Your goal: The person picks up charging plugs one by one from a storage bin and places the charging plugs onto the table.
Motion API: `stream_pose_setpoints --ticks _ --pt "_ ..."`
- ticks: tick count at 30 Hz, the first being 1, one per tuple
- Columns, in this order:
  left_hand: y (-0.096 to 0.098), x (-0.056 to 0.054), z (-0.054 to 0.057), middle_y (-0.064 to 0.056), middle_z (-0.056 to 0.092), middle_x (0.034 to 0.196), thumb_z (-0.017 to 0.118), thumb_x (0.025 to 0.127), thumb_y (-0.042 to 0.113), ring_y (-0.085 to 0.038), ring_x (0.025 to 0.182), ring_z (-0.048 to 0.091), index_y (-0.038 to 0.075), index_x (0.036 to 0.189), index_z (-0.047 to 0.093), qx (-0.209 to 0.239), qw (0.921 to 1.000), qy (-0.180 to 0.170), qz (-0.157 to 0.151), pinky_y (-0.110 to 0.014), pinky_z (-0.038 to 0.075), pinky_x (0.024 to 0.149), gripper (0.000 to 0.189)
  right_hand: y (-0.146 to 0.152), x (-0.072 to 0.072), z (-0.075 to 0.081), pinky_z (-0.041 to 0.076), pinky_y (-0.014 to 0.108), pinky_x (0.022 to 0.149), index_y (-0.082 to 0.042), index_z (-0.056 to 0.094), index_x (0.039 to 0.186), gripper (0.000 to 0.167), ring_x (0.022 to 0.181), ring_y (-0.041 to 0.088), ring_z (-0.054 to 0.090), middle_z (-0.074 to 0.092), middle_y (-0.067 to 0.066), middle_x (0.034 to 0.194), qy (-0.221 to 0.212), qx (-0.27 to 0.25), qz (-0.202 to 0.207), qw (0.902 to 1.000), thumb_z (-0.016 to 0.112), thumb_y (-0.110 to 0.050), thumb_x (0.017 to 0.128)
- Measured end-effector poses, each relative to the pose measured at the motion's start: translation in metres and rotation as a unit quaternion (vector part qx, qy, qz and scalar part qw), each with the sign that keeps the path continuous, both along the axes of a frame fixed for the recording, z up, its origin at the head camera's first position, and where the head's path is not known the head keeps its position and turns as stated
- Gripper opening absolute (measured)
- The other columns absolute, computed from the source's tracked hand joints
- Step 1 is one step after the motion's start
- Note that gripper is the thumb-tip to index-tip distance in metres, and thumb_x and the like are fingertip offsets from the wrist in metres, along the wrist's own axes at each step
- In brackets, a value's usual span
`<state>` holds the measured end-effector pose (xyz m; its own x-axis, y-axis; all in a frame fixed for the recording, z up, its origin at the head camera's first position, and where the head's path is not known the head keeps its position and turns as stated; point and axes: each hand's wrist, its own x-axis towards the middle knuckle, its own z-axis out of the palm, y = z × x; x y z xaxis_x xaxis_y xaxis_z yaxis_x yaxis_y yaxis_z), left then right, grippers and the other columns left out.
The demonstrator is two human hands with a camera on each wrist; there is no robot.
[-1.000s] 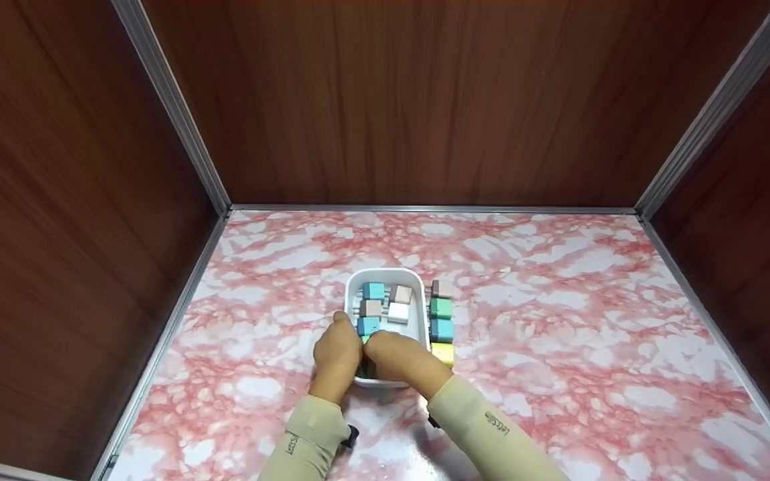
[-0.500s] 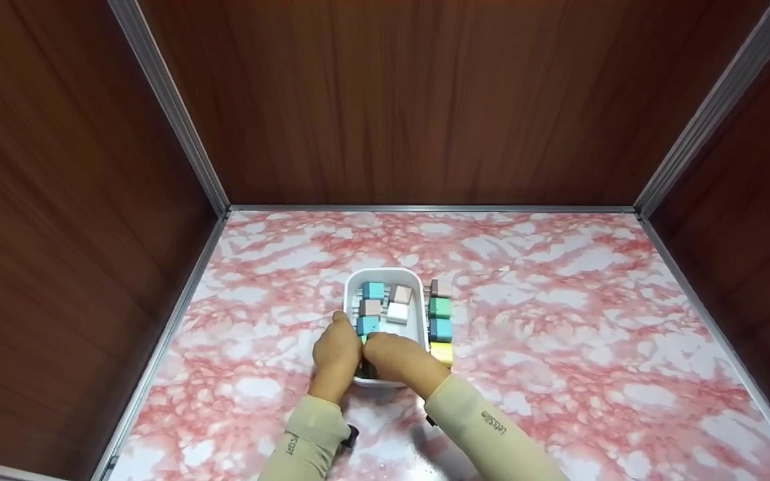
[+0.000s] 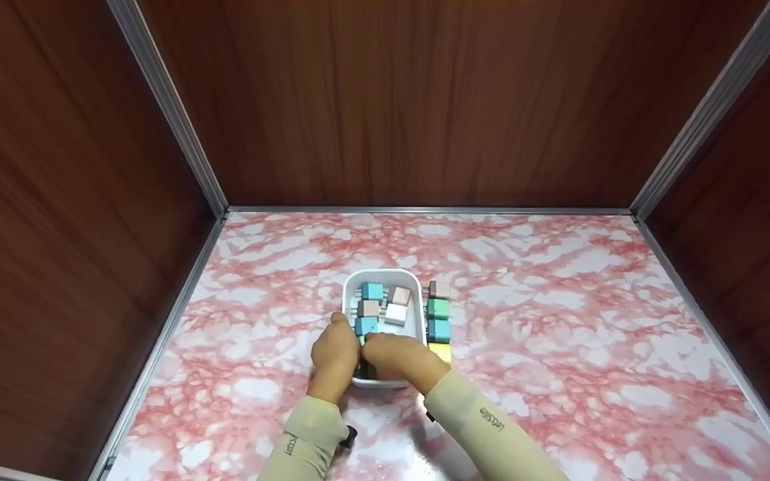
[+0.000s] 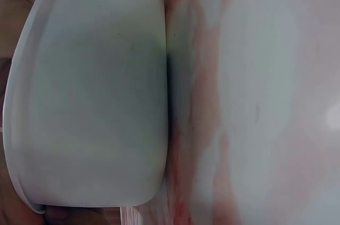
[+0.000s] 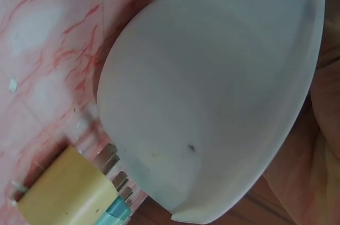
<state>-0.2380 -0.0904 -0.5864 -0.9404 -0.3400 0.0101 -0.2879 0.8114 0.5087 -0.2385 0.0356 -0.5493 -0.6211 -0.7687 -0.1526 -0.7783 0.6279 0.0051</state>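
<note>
A white plastic tub (image 3: 381,274) with rounded corners sits in front of me. In it lie several small cube-shaped plug adapters with metal prongs, among them a blue one (image 3: 372,291), a brownish one (image 3: 368,308) and a white one (image 3: 396,313). My left hand (image 3: 335,351) grips the tub's left wall; fingers show beyond its rim in the left wrist view. My right hand (image 3: 398,355) reaches down inside the tub with its fingers curled, at a green plug adapter (image 3: 361,340) that it mostly covers. Its fingertips are hidden.
Right of the tub stands a column of plug adapters: brownish (image 3: 440,289), green (image 3: 438,308), blue (image 3: 439,330) and yellow (image 3: 440,352), prongs toward the tub. The pink-and-white marbled table (image 3: 559,321) is walled by dark wood panels (image 3: 412,107) with metal edging.
Both hands hold nearly the same pose over the tub. The scene shifts a few pixels left; no adapter has visibly moved within it.
</note>
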Motion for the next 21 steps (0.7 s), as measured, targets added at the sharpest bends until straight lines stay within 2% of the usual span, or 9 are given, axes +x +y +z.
stream_pose_setpoints --ticks 8,12,16,21 --pt "0.0 -0.001 0.001 -0.02 0.075 0.097 0.044 0.102 0.014 -0.041 0.084 0.072 0.001 0.12 0.057 0.0 1.0 -0.001 0.002 -0.057 0.053 0.071 0.025 -0.002 0.006 0.0 0.05 0.034 0.055 -0.013 0.068 0.074 0.011 0.06 0.015 0.058 0.067 0.001 0.076 0.057 0.012 -0.004 0.9983 0.071 -0.013 0.085" --pt "0.0 -0.001 0.001 -0.02 0.075 0.098 0.044 0.102 0.014 -0.041 0.084 0.072 0.001 0.119 0.058 0.0 1.0 0.0 0.003 -0.057 0.054 0.072 0.025 -0.003 0.006 0.002 0.051 0.034 0.056 -0.013 0.068 0.076 0.01 0.062 0.016 0.06 0.067 0.001 0.077 0.053 0.024 0.002 0.9983 0.071 -0.012 0.085" --pt "-0.001 -0.001 0.001 -0.02 0.075 0.095 0.046 0.101 0.013 -0.04 0.083 0.072 0.001 0.116 0.057 -0.005 1.0 0.007 0.004 -0.056 0.054 0.07 0.022 -0.003 0.001 0.004 0.051 0.034 0.06 -0.012 0.066 0.077 0.01 0.061 0.014 0.055 0.065 0.001 0.077 0.044 0.049 0.032 0.9973 0.073 -0.012 0.083" --pt "-0.001 0.0 -0.001 -0.02 0.075 0.093 0.048 0.099 0.011 -0.039 0.081 0.072 0.001 0.113 0.056 -0.003 0.9998 0.018 -0.002 -0.056 0.054 0.068 0.019 -0.002 -0.004 0.005 0.047 0.032 0.057 -0.013 0.064 0.074 0.012 0.057 0.011 0.047 0.062 -0.002 0.071 0.06 0.078 0.073 0.9925 0.075 -0.015 0.079"
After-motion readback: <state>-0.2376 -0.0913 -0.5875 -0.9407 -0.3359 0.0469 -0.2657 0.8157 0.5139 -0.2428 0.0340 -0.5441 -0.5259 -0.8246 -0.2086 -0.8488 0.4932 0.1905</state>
